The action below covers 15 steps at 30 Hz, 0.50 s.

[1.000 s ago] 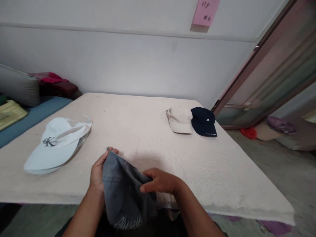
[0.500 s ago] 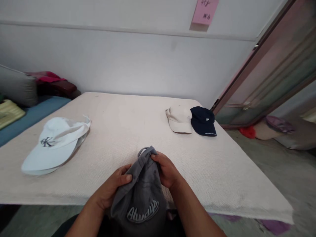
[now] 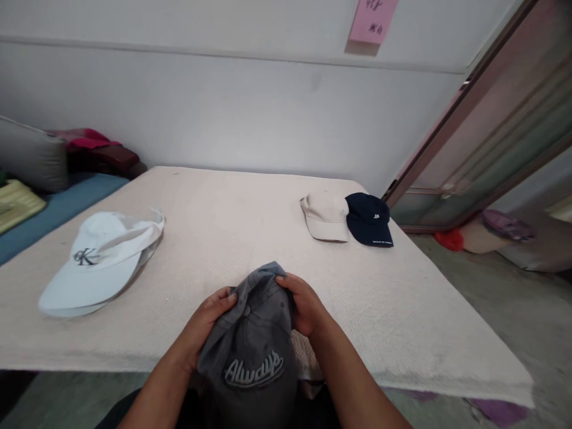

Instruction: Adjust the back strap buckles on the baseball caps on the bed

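Note:
A grey baseball cap (image 3: 254, 333) with "Always" lettering is held between both hands at the table's near edge, crown up and brim end low toward my body. My left hand (image 3: 208, 319) grips its left side, thumb on top. On the opposite side my right hand (image 3: 304, 304) pinches the upper right of the crown, fingers tucked behind the cloth. A white cap (image 3: 100, 262) with a black "CK" style logo lies to the left. Farther back on the right, a beige cap (image 3: 324, 217) sits against a navy cap (image 3: 369, 217), brims facing me.
A cream textured cloth covers the table (image 3: 232, 220), which meets a white wall (image 3: 223, 113) bearing a pink note (image 3: 373, 21). To the left are a grey cushion (image 3: 33, 155) and a blue seat (image 3: 67, 199). A sliding door (image 3: 487, 131) stands on the right.
The grey cap's crown has been spread and smoothed, so the top button now shows. My left hand has risen slightly along its side; the other caps have stayed put.

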Available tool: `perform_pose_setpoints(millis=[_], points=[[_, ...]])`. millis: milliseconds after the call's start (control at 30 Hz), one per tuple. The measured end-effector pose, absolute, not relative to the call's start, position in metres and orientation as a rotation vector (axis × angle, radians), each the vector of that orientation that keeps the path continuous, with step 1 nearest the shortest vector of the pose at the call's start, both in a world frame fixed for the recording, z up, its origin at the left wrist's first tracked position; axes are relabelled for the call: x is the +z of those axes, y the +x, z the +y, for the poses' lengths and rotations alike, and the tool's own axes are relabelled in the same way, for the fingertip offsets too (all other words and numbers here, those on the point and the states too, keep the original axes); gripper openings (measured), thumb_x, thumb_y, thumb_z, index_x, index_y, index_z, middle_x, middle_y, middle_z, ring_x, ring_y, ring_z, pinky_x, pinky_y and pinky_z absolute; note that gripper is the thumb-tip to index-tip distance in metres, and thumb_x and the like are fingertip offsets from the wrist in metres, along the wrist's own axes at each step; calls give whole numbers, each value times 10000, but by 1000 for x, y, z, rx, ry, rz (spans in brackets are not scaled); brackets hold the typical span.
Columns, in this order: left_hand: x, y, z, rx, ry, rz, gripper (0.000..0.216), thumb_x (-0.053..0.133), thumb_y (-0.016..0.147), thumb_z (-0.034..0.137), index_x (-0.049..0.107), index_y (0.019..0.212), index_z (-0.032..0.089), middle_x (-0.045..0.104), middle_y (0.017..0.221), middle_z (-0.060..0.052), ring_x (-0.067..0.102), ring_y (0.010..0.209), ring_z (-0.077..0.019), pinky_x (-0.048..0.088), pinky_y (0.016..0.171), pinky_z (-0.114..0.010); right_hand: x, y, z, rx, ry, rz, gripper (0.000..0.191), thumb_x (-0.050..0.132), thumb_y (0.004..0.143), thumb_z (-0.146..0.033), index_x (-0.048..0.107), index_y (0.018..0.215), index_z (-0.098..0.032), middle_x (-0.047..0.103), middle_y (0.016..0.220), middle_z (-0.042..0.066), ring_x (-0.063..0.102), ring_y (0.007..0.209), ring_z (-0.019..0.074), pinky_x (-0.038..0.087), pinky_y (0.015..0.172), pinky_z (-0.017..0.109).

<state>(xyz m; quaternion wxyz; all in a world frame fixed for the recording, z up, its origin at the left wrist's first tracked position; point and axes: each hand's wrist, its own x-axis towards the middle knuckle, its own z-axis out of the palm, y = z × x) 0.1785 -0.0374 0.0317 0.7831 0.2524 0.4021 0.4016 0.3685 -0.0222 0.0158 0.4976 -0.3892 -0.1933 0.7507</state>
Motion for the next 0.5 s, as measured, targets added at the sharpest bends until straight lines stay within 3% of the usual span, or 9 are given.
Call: perform_pose_setpoints(millis=[133,300,500], points=[[28,176,-36,894,377,928,128,656,753,218,672,853,140,726,735,-71,681,679,-211,536,661,-310,14,368,-20,1840,-942,-450,147,650,685,-265,597,752,-146,586,654,18,535,604,146,429,600,280],[23,168,-34,797,116,775,245,587,793,264,674,983,136,739,768,-78,689,819,-267,532,772,-394,19,368,-22,1869,-925,-519,180,654,719,-318,604,773,-153,597,683,12,538,603,132,432,596,269],[21,168,-27,826,78,592,368,489,854,321,609,1146,134,732,926,-97,661,937,-286,485,873,-423,30,367,-33,2059,-552,-927,362,695,714,-371,631,984,-138,649,876,53,599,778,163,448,791,323]])
